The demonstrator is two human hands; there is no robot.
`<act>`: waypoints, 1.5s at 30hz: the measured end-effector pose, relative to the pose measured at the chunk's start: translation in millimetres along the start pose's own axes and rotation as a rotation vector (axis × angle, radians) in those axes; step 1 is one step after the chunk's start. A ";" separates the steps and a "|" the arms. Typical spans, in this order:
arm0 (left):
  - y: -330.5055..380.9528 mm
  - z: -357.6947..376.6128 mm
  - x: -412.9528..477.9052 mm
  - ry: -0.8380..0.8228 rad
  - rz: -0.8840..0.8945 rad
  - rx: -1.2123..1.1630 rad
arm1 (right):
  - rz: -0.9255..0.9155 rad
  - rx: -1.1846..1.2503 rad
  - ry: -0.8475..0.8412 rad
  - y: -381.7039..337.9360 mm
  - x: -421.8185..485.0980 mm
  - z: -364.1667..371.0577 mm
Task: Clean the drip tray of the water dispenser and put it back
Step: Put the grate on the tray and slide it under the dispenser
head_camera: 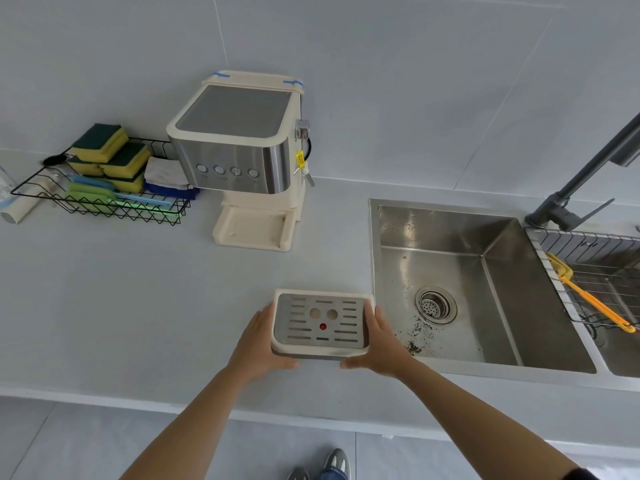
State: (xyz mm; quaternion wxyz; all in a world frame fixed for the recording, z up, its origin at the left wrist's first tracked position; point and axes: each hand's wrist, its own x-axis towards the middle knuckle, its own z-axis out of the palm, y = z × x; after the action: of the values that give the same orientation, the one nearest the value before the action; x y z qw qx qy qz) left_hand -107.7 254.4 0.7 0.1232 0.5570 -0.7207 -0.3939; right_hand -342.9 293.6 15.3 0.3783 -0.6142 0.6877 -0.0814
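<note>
Drip tray (322, 322) being held out of the water dispenser (239, 157), whose bay (252, 226) is standing empty ahead of the hands.
The left hand (259, 341) and right hand (381, 341) are gripping its sides, with the sink (450, 237) just off the right hand. Whether it is washed I cannot tell; refitting is still waiting. The yellow tag (299, 159) is too small to read.

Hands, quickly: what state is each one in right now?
Left hand: holds the tray by its left side.
Right hand: holds the tray by its right side.
</note>
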 end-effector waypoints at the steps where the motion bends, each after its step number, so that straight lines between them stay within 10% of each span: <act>1: -0.1 1.2 -0.6 -0.002 -0.020 -0.018 | 0.002 0.006 0.017 0.7 0.5 1.0; 45: -84.8 -181.0 88.9 0.030 0.059 -0.103 | -0.100 0.179 0.197 -166.6 132.6 17.4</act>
State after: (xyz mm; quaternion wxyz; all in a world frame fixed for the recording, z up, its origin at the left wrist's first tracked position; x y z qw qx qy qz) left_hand 32.7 90.5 37.0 0.1742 0.5344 -0.7136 -0.4182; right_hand -196.2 140.9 43.4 0.3579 -0.6005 0.6801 -0.2210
